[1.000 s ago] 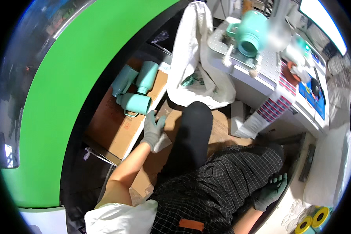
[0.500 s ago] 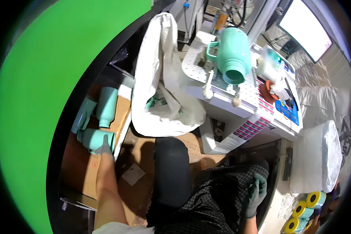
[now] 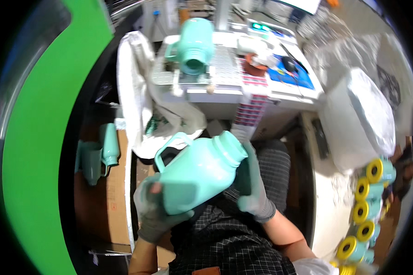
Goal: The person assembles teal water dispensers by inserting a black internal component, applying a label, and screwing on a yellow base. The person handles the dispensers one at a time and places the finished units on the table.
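A mint-green jug body (image 3: 202, 167), with a side handle and a wide ringed neck, is tilted in front of my lap, its neck to the upper right. My left hand (image 3: 158, 208), in a grey glove, is closed around its base end. My gloved right hand (image 3: 254, 192) is beside the neck, fingers stretched upward and thumb apart; whether it touches the jug is unclear. Another mint-green jug (image 3: 196, 46) lies on the perforated plate of the worktable, mouth toward me. At left, several more mint-green jugs (image 3: 109, 144) lie in a cardboard box (image 3: 119, 197).
A white sack (image 3: 135, 91) with green scraps stands between the box and the worktable (image 3: 215, 95). A strip of red-and-blue stickers (image 3: 252, 110) hangs over the table's front. At right are a white plastic-wrapped bundle (image 3: 353, 123) and several yellow-topped mint-green containers (image 3: 361, 211).
My left hand has lifted a jug out of the box and brought it before my lap. My right hand has risen from my thigh to the jug's neck. The view has turned right.
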The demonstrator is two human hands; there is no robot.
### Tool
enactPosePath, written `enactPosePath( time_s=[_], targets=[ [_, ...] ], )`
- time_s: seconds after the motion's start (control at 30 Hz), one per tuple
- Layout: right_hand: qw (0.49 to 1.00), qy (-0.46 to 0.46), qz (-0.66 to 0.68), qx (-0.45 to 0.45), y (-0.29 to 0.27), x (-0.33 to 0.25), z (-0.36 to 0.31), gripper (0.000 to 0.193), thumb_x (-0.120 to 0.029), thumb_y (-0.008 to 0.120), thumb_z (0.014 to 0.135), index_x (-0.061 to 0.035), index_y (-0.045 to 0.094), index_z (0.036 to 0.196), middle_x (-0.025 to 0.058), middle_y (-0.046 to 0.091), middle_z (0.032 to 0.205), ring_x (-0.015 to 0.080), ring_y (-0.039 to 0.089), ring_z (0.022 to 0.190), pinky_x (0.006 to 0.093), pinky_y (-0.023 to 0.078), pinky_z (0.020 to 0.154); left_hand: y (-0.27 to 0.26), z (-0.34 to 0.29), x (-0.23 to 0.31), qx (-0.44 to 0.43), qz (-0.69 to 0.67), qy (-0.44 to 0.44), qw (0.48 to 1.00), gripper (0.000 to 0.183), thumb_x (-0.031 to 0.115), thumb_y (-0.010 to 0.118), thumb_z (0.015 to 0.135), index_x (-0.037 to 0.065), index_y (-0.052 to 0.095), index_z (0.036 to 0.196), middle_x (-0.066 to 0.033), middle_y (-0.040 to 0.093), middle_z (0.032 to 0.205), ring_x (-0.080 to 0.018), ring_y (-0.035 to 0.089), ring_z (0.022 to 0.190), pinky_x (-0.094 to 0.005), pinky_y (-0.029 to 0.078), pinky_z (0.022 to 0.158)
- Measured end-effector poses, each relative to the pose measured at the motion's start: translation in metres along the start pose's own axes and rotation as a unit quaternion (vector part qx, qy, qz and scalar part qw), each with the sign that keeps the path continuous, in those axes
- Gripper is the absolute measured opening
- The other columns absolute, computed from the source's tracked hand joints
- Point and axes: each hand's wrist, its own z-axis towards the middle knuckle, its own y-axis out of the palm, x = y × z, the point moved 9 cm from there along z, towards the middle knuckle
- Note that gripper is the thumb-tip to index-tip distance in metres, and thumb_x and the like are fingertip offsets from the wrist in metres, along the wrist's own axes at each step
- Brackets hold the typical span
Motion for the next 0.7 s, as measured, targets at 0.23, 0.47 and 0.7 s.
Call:
enactPosePath(
  time_s=[0.23, 0.47, 0.7],
  targets=[
    [0.962, 0.08, -0.05, 0.256, -0.08, 0.011, -0.118, 0.081, -0.004, 0.08, 0.085, 0.0042, 0.039, 0.154, 0.0115, 0.061, 0.131, 0.0181, 0.06, 0.12, 0.0334, 0.05, 0.107, 0.074, 0.031, 0.103, -0.047, -0.14, 0.205, 0.967, 0.1, 0.039, 0.097, 0.063, 0.009, 0.047, 0.144, -0.018, 0.056, 0.139, -0.0422, 0.058, 0.125, -0.0565, 0.046, 0.108],
    [0.912, -0.051, -0.346, 0.213, -0.091, -0.033, -0.143, 0.046, -0.01, 0.071, 0.09, 0.0022, 0.061, 0.133, 0.0196, 0.066, 0.13, 0.0286, 0.068, 0.111, 0.0382, 0.054, 0.098, 0.142, 0.044, 0.126, -0.166, -0.343, 0.236, 0.894, 0.102, 0.023, 0.092, 0.072, -0.002, 0.034, 0.153, -0.0239, 0.06, 0.14, -0.0406, 0.068, 0.113, -0.0475, 0.055, 0.096],
    [0.761, 0.047, -0.637, -0.119, -0.043, -0.061, -0.112, 0.025, -0.018, 0.073, 0.085, -0.0061, 0.072, 0.107, 0.012, 0.07, 0.111, 0.0297, 0.069, 0.104, 0.0451, 0.055, 0.087, 0.161, 0.027, 0.194, -0.177, -0.207, 0.371, 0.888, 0.09, 0.03, 0.085, 0.073, 0.001, 0.048, 0.148, -0.0195, 0.062, 0.137, -0.033, 0.071, 0.109, -0.046, 0.06, 0.092]
  ],
)
